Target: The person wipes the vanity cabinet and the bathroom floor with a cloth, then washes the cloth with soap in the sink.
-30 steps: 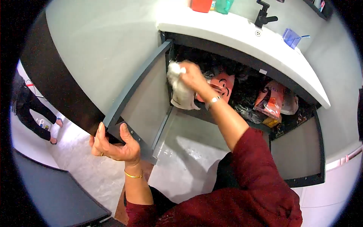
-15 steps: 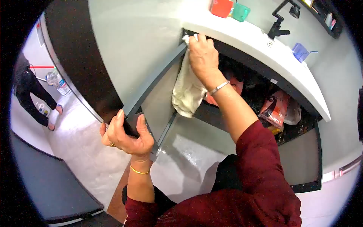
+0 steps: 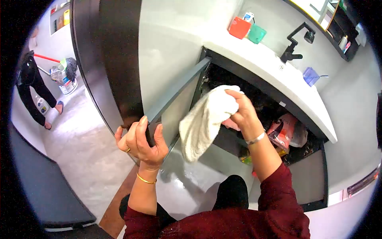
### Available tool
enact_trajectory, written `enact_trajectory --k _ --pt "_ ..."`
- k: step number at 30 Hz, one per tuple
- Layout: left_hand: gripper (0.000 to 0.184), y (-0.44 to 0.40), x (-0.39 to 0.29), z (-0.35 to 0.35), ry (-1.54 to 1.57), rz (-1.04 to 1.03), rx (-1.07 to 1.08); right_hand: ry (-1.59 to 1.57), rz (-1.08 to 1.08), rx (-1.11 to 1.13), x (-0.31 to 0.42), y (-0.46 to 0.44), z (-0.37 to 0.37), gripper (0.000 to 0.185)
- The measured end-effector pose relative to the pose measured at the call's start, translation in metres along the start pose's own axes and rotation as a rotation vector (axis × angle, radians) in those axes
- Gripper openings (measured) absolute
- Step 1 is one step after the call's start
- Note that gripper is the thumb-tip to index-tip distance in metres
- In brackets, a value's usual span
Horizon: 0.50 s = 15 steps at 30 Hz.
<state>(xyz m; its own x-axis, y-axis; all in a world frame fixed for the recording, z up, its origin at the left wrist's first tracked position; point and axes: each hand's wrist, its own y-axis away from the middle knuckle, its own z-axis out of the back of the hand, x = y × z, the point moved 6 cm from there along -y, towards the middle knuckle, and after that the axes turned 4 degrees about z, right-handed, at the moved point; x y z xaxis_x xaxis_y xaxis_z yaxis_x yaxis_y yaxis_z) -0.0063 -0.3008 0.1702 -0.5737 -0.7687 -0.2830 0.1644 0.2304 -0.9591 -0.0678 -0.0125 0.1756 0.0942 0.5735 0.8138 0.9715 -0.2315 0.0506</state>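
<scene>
My left hand point(image 3: 144, 144), with a gold ring, is closed round the outer edge of the open cabinet door point(image 3: 177, 92), thumb on one side and fingers on the other. In my right hand point(image 3: 246, 115) a whitish cloth point(image 3: 203, 125) is bunched at the top, its loose end hanging down between the door and the open cabinet. The cloth appears clear of the door's top edge. Behind it, the dark cabinet interior holds a reddish plastic package point(image 3: 283, 129), partly hidden by my right wrist.
Above the cabinet runs a white washbasin counter point(image 3: 254, 55) with a black faucet point(image 3: 289, 53), a red box point(image 3: 239, 28), a green container point(image 3: 256, 34) and a blue holder point(image 3: 310, 75). A second cabinet door point(image 3: 305, 179) stands open at right. Someone's legs point(image 3: 36, 93) and a bucket point(image 3: 67, 85) are at left.
My right hand has drawn the cloth away from the door's top inner corner, down and to the right. The left hand keeps its hold on the door. My view has shifted slightly.
</scene>
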Motion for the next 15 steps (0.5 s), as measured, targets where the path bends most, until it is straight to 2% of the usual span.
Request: enact_trajectory --k 2,3,4,6,7,9,10,12,13,15 --pt "0.041 -0.001 0.001 0.000 0.010 -0.002 0.000 -0.004 0.253 -0.105 0.028 0.008 -0.007 0.023" --pt "0.040 -0.002 0.000 0.001 0.014 0.000 -0.003 0.008 0.509 -0.085 0.049 0.025 -0.029 0.025" --pt "0.039 -0.002 0.000 0.001 0.015 0.003 0.000 0.052 0.749 0.045 0.066 0.033 -0.043 0.027" --pt "0.039 -0.002 0.001 0.000 0.021 0.007 0.003 0.306 1.124 -0.059 0.073 0.061 -0.076 0.026" --pt "0.040 -0.002 0.001 -0.001 0.019 0.010 0.002 0.714 1.298 -0.086 0.065 0.052 -0.072 0.027" --pt "0.040 -0.002 0.001 0.000 0.013 0.016 0.001 1.361 1.553 0.218 0.042 0.019 -0.094 0.041" --pt "0.040 -0.002 0.002 -0.001 0.016 0.015 0.000 1.526 1.396 0.328 0.023 -0.008 -0.099 0.046" --pt "0.040 -0.001 0.003 -0.001 0.023 0.017 0.005 1.612 1.396 0.137 0.017 -0.032 -0.094 0.051" --pt "0.040 -0.002 0.003 -0.001 0.023 0.019 0.004 1.685 1.650 0.068 0.017 -0.037 -0.099 0.049" --pt "0.040 -0.003 0.003 0.000 0.024 0.026 0.021 1.750 1.517 0.106 0.024 -0.038 -0.108 0.043"
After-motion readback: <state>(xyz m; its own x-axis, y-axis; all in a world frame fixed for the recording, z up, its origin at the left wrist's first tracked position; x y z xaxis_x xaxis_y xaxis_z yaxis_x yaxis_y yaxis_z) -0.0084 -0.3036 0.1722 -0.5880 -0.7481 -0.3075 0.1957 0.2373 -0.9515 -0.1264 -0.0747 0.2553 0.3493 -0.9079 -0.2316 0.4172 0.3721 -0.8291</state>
